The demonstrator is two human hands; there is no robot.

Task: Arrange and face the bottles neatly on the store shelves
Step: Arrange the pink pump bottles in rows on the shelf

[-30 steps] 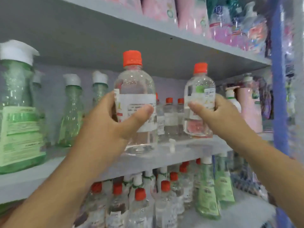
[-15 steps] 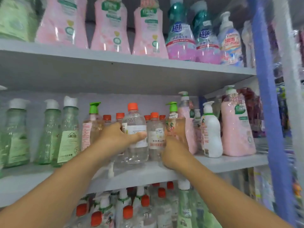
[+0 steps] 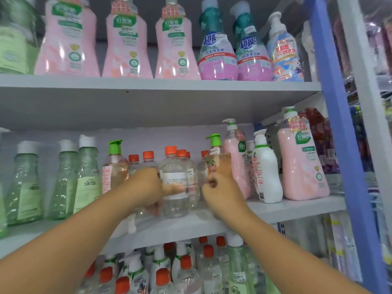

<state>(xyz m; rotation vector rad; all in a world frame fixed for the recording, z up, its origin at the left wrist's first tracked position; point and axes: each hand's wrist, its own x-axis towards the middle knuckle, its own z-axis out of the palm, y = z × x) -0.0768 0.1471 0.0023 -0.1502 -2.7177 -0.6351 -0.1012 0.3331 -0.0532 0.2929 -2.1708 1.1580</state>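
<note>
On the middle shelf, left grip: the left hand (image 3: 148, 187) wraps the clear round plastic bottle with the orange screw cap (image 3: 174, 183), thumb across the white label and fingers curling behind its lower body, a hold that suits turning it label-forward.
Held bottle's place: upright on the grey metal middle shelf (image 3: 297, 205), at the front of a cluster of like orange-capped bottles (image 3: 148, 158) set behind it, so it serves as the facing bottle of that row.
Right grip: the right hand (image 3: 218, 193) sits just right of the held bottle with fingers curled; blur hides whether it pinches the neighbouring bottle behind, so I cannot tell.
Right neighbours: an amber pump bottle with a green nozzle (image 3: 216, 153), then a pink pump bottle (image 3: 235, 162) and a white one (image 3: 266, 170), standing upright.
Left neighbours: pale green white-capped bottles (image 3: 87, 177) in line.
Upper shelf: tall pink bottles (image 3: 127, 43), labels outward, look already faced.
</note>
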